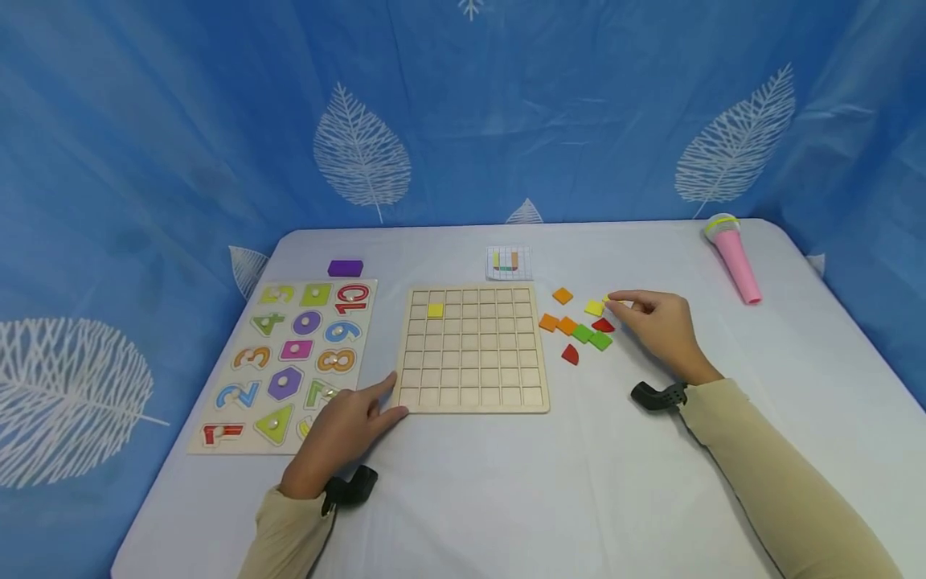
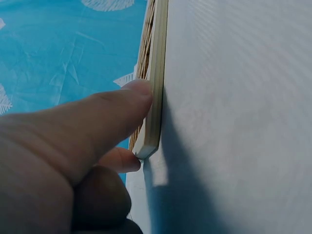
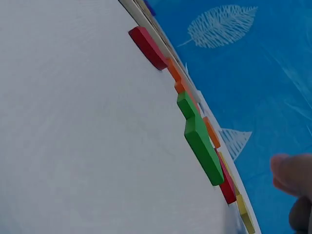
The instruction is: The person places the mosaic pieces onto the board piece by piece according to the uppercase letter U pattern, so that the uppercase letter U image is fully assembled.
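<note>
A pale wooden grid board (image 1: 474,413) lies at the middle of the table, with one yellow square tile (image 1: 436,310) in its upper left. My left hand (image 1: 346,430) touches the board's near left corner, extended index finger along the left side and thumb at the front edge. To the right, my right hand (image 1: 654,326) is over the loose pieces, thumb and index finger close together beside a yellow tile (image 3: 245,214). In the right wrist view those fingertips (image 3: 280,168) are apart from that tile. Another yellow tile (image 1: 594,308) lies nearby.
Green tiles (image 1: 600,341), orange tiles (image 1: 563,296) and red curved pieces (image 1: 570,354) lie right of the board. A pattern card (image 1: 510,263) lies behind it. Left stand a number puzzle (image 1: 249,330) and a purple block (image 1: 345,268); a pink toy microphone (image 1: 736,261) lies far right.
</note>
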Action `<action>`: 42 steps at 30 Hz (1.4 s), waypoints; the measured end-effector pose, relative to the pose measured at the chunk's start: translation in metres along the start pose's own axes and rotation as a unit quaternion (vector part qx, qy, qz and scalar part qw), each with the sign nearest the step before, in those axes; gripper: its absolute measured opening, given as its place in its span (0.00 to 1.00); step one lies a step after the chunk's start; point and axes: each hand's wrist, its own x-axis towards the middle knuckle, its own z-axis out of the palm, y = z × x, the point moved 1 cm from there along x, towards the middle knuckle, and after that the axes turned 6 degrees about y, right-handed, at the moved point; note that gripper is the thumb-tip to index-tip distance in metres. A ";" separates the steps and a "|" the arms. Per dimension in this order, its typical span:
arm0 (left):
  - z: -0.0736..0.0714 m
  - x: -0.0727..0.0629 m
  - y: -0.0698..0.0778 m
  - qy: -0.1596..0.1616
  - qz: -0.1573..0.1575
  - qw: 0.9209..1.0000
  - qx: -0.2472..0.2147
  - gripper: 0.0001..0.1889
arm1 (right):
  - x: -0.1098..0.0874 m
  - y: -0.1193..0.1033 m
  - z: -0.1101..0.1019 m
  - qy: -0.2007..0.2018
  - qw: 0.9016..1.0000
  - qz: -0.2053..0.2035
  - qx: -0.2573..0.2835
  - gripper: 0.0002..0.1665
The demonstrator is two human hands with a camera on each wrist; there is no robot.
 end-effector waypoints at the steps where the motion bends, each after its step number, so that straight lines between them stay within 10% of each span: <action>1: 0.000 -0.001 0.000 -0.002 -0.002 1.000 -0.001 0.33 | 0.000 0.001 0.000 0.007 1.000 -0.001 -0.005 0.19; 14: -0.001 -0.001 0.000 0.006 0.012 1.000 0.013 0.33 | 0.000 0.008 0.001 0.084 0.994 -0.040 -0.050 0.15; 42: 0.000 -0.003 0.000 0.010 0.010 1.000 0.010 0.33 | -0.003 0.008 0.005 0.024 0.991 -0.024 -0.132 0.23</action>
